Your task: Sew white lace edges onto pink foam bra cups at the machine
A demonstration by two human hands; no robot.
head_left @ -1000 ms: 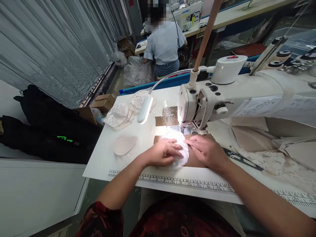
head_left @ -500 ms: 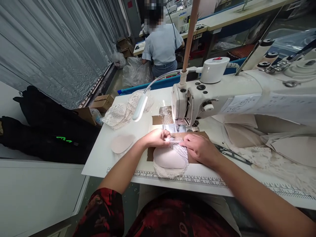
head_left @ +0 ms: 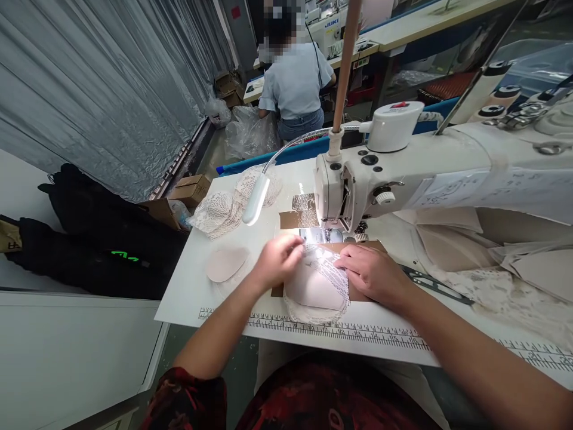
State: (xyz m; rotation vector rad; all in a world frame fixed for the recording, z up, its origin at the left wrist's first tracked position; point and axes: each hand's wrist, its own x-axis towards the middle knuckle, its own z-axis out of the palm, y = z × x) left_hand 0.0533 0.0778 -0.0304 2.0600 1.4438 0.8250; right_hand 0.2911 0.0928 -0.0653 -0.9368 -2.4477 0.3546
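Note:
A pale bra cup piece with lace lies on the table just in front of the sewing machine's needle area. At its upper left edge my left hand is closed, thumb and fingers pinched at the lace; the fingertips are partly blurred in the lamp's glare. My right hand has its fingers bent together on the lace at the upper right edge. Beneath the cup and hands is a brown board on the white table, its far side running close to the machine foot.
Stacked lace pieces lie at the back left, with a beige oval pad nearer. A lamp hangs over the table. Right are a dark metal tool and fabric pieces. A printed ruler follows the front edge. Another person sits beyond.
My left hand has moved slightly away from my right, and the cup's lace top lies flatter and more visible between them. The whole view has shifted a little.

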